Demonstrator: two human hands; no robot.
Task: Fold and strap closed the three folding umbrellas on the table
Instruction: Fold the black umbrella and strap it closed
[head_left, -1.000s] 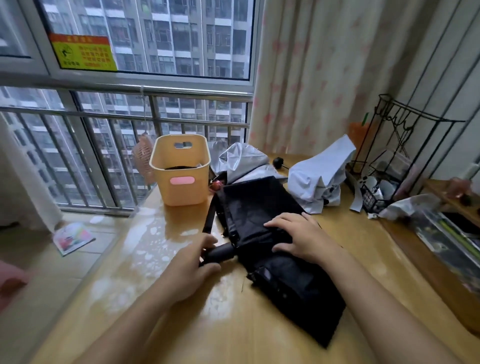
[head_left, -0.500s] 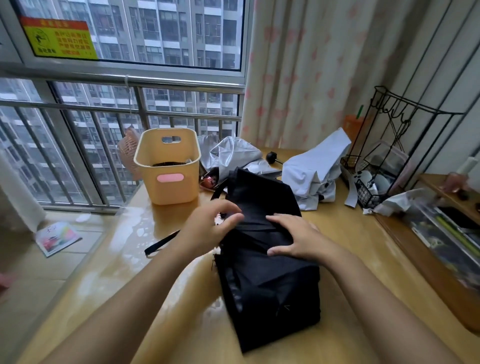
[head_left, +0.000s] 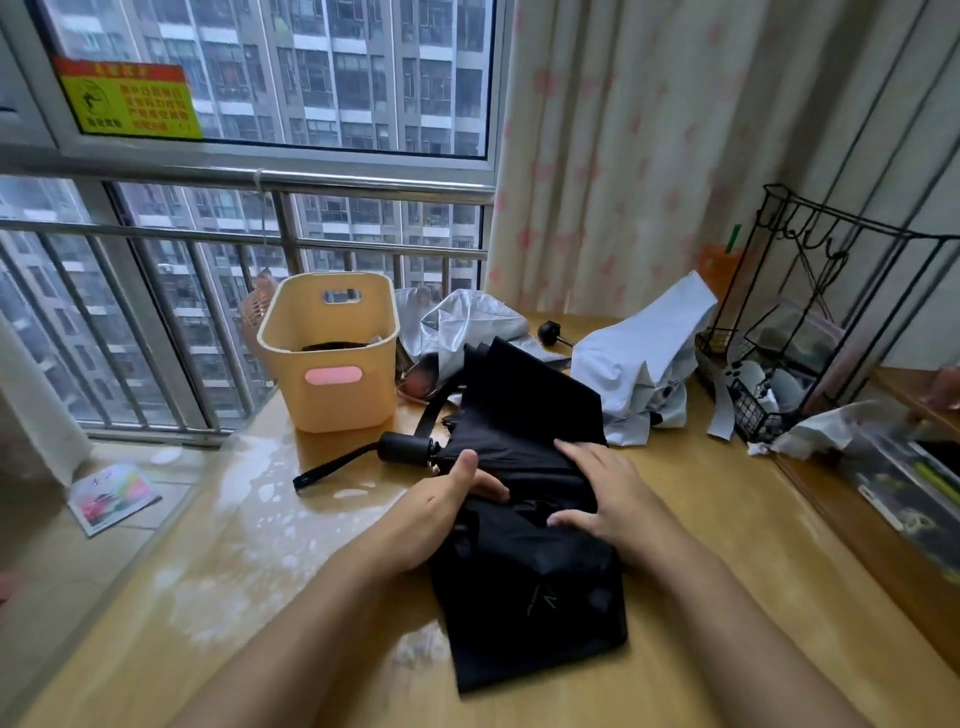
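Both hands are working on the black umbrella (head_left: 524, 582), which is lying across the middle of the table (head_left: 249, 587) with its handle (head_left: 405, 448) pointing toward the yellow basket (head_left: 327, 384). The left hand (head_left: 441, 512) is gripping a bunch of the canopy just behind the handle, thumb riding on top and fingers tucked into a fold. The right hand (head_left: 605, 488) is lying flat, fingers straight and spread, pressing the cloth down onto the table. Both forearms are reaching in from the near edge, the hands close together but not touching.

As I'm judging it, the job is barely getting going. The black canopy is sagging loose and wide, not yet rolled or strapped, so this looks like the gathering of the pleats. Behind it, the silver umbrella (head_left: 467, 327) and the pale grey umbrella (head_left: 639, 364) are sitting crumpled at the far side, neither tidied nor strapped. Something dark is showing inside the basket; I cannot tell what.
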